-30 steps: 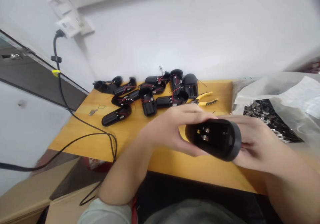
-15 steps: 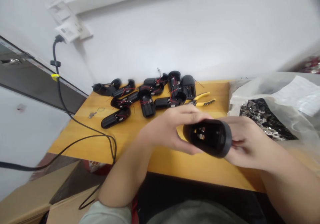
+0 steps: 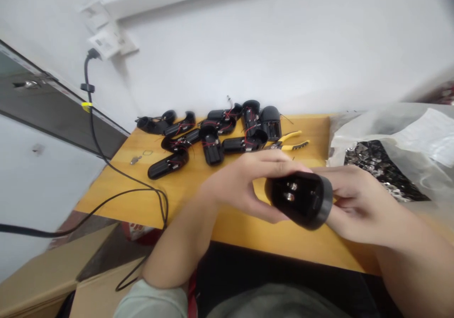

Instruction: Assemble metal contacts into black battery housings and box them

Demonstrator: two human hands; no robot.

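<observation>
Held in left hand (image 3: 244, 183): black housing (image 3: 308, 214), raised above the right part of the tabletop (image 3: 241, 235), open face toward the camera, rimmed end to the right. Left grip narrowed around the left end, with finger contact along far and near sides. Right hand (image 3: 365, 204) up against the rimmed end, fingers bent, tips hidden behind the rim; cannot tell how tightly closed or on what.

Compared with half a second ago: same hold, same place between the hands. Slight tilt of the housing; glints on the metal contacts (image 3: 290, 197) inside now paler, amber-tinged before. Whole view moved slightly, with wall adapter (image 3: 104, 41) and black cable (image 3: 87, 74) now farther right in it.

On the tabletop, same layout as before: similar black housings (image 3: 213, 152) with red wires grouped along the far side; yellow-handled pliers (image 3: 295, 146) just right of the group, beyond the hands; small metal bits (image 3: 135, 159) at left. At right, near the right hand, plastic bag (image 3: 340, 141) open over a heap of shiny metal parts (image 3: 383, 171).
</observation>
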